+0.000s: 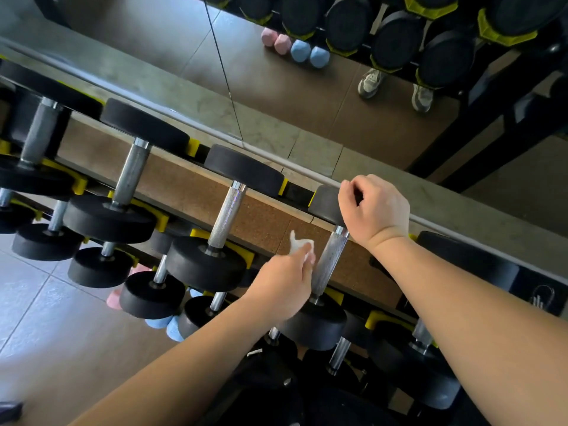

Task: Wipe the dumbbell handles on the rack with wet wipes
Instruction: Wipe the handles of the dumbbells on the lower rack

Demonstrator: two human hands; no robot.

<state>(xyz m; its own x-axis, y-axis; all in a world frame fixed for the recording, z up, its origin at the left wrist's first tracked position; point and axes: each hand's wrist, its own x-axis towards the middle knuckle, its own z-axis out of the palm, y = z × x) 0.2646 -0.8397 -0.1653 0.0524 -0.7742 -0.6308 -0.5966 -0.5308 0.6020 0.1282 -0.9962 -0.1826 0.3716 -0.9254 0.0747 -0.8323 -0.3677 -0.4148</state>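
From the head camera we look down along a tilted rack with yellow cradles, where black-headed dumbbells lie in rows with their steel handles pointing away from us. The left grip reaches in from the lower left and pinches a crumpled white wet wipe between its fingertips. The wipe sits just to the left of the knurled handle of one dumbbell on the top row. It is somewhat blurred, and we cannot tell whether it touches the steel.

The right grip comes in from the right, its fingers curled over the rim of that same dumbbell's far head, holding it. The next dumbbell to the left lies untouched in its cradle.

Behind the rack a mirror reflects brown floor, more black dumbbells, small pink and blue weights and a pair of grey shoes. Pale floor tiles show at the lower left.
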